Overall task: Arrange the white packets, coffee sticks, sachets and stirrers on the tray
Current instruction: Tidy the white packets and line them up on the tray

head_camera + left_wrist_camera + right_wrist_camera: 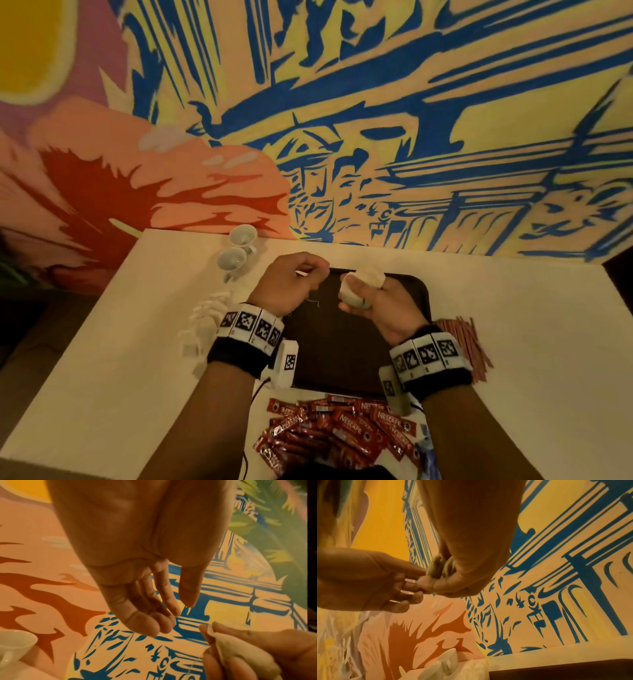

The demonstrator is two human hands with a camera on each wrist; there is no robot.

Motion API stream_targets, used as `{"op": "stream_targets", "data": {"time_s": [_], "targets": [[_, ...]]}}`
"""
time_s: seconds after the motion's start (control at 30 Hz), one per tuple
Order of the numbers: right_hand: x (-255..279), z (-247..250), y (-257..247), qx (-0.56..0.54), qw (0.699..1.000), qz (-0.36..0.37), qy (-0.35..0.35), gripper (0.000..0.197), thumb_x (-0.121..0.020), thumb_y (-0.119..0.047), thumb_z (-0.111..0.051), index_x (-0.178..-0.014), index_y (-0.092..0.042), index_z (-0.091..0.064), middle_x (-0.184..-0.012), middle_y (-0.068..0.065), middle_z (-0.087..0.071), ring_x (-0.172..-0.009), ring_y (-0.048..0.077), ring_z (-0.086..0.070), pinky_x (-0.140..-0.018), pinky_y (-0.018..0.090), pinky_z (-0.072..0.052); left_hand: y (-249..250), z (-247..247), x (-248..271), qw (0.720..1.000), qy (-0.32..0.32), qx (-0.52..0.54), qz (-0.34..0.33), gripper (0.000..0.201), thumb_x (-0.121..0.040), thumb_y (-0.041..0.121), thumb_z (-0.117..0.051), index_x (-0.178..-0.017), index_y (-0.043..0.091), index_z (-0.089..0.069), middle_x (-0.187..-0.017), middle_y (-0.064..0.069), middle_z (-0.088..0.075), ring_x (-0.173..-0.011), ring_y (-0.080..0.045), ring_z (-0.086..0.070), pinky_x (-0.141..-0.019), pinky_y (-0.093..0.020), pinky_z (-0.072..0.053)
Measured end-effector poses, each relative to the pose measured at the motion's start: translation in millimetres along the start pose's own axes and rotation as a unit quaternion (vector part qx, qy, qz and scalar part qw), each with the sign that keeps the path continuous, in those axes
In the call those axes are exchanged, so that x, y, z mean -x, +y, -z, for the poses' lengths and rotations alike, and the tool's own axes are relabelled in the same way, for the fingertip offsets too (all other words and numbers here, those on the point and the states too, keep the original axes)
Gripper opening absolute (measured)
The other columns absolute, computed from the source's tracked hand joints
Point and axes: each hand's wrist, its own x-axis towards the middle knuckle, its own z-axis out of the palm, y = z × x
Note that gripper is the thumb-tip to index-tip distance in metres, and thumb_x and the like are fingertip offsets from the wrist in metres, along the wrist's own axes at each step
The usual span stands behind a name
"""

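Note:
The black tray (335,346) lies bare on the white table in the head view. Above its far edge my right hand (363,298) grips a small bunch of white packets (364,278), seen again in the left wrist view (240,654) and the right wrist view (436,566). Just left of the bunch, my left hand (308,274) hovers with loosely curled fingers (154,623) that hold nothing I can make out; its index tip (419,572) reaches the bunch. More white packets (205,318) lie left of the tray, red coffee sticks (342,431) in front of it, pink stirrers (462,342) to its right.
Two white cups (238,248) stand at the table's far edge, left of the tray, close to the painted wall (376,137). A blue sachet (424,445) peeks out right of the coffee sticks. Bare tabletop (531,342) stretches on the right.

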Motion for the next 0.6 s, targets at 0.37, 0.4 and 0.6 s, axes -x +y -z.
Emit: {"op": "stream_targets", "data": {"time_s": [0.37,0.4,0.6], "targets": [[55,-4,6,0.083,0.994,0.074,-0.013,0.013,-0.088,-0.021,-0.078,-0.101,-0.019,-0.075,-0.091,0.000,-0.078,-0.085,0.015,-0.070,-0.071,0.029,-0.054,30,-24,79,0.994,-0.066,0.085,0.024,0.021,-0.089,0.031,-0.073,-0.106,0.019,-0.068,-0.097,0.001,-0.077,-0.085,-0.014,-0.072,-0.075,-0.033,-0.057],[59,-4,6,0.087,0.993,0.078,-0.018,0.013,-0.087,-0.023,-0.079,-0.100,-0.019,-0.075,-0.090,0.000,-0.078,-0.082,0.013,-0.070,-0.070,0.030,-0.054,30,-25,83,0.993,-0.060,0.096,0.023,0.020,-0.089,0.029,-0.074,-0.103,0.017,-0.067,-0.097,-0.001,-0.077,-0.086,-0.015,-0.072,-0.076,-0.034,-0.057],[75,5,3,0.131,0.983,0.123,-0.027,0.008,-0.087,-0.028,-0.080,-0.090,-0.020,-0.080,-0.085,0.005,-0.074,-0.080,0.023,-0.059,-0.065,0.032,-0.048,28,-28,98,0.992,-0.053,0.115,0.020,0.021,-0.088,0.016,-0.075,-0.103,0.008,-0.064,-0.094,-0.012,-0.076,-0.086,-0.022,-0.072,-0.077,-0.038,-0.058]]}}
